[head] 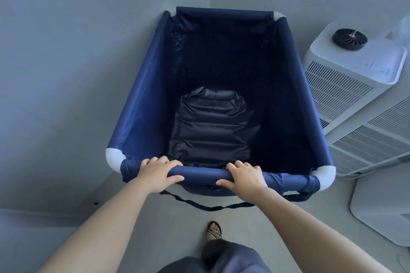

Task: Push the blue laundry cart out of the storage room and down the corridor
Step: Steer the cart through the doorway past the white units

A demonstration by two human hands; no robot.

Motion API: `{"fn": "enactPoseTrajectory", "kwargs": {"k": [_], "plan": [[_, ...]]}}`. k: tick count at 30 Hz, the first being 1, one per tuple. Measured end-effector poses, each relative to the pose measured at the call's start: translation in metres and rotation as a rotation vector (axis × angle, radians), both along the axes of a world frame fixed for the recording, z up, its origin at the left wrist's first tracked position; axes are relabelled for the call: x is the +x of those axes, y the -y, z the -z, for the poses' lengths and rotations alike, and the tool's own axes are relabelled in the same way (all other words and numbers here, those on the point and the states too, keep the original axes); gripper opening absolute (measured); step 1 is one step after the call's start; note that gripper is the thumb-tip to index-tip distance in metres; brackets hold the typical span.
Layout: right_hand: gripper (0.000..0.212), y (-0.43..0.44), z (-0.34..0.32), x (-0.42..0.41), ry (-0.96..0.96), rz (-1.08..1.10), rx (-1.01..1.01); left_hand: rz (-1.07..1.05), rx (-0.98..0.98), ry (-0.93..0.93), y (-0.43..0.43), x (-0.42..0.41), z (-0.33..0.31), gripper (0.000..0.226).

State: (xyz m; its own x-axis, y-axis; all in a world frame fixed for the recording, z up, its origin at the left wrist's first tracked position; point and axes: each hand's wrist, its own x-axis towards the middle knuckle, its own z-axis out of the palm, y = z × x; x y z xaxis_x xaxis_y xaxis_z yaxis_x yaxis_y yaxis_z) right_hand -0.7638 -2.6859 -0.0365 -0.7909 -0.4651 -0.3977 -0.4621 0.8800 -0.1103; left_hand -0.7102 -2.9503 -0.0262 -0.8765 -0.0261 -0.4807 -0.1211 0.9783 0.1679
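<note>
The blue laundry cart fills the middle of the head view, a deep fabric bin with white corner joints and nothing inside but its dark creased liner. My left hand grips the near rim bar left of centre, fingers curled over the top and thumb underneath. My right hand grips the same bar right of centre in the same way. The cart's far end sits close to a wall corner. A dark strap hangs below the near bar.
Grey walls stand on the left and ahead. Two white air-purifier-like units stand tight against the cart's right side, a small black fan on one. Another white unit is at the near right. My sandalled foot is on the grey floor.
</note>
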Motion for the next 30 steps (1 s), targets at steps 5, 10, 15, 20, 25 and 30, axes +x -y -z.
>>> {"fn": "enactPoseTrajectory", "kwargs": {"k": [5,10,15,20,25,30], "plan": [[0.06,0.003,-0.002,-0.013,0.023,0.005,-0.005,-0.003,0.015,0.012,0.003,-0.017,-0.003,0.034],[0.06,0.005,-0.001,-0.011,0.023,0.035,-0.011,-0.004,0.015,-0.003,0.004,-0.017,-0.003,0.035],[0.06,0.004,0.0,0.006,-0.043,0.069,-0.003,-0.015,0.015,-0.065,-0.001,0.0,0.002,0.04],[0.06,-0.003,0.002,0.035,-0.101,0.098,-0.03,-0.017,0.022,-0.152,-0.013,0.03,0.005,0.042],[0.056,-0.009,0.002,0.077,-0.088,0.158,-0.038,-0.033,0.043,-0.116,-0.024,0.065,0.005,0.039],[0.055,-0.022,-0.001,0.12,-0.077,0.161,-0.012,0.0,0.076,-0.05,-0.036,0.111,0.002,0.035]]}}
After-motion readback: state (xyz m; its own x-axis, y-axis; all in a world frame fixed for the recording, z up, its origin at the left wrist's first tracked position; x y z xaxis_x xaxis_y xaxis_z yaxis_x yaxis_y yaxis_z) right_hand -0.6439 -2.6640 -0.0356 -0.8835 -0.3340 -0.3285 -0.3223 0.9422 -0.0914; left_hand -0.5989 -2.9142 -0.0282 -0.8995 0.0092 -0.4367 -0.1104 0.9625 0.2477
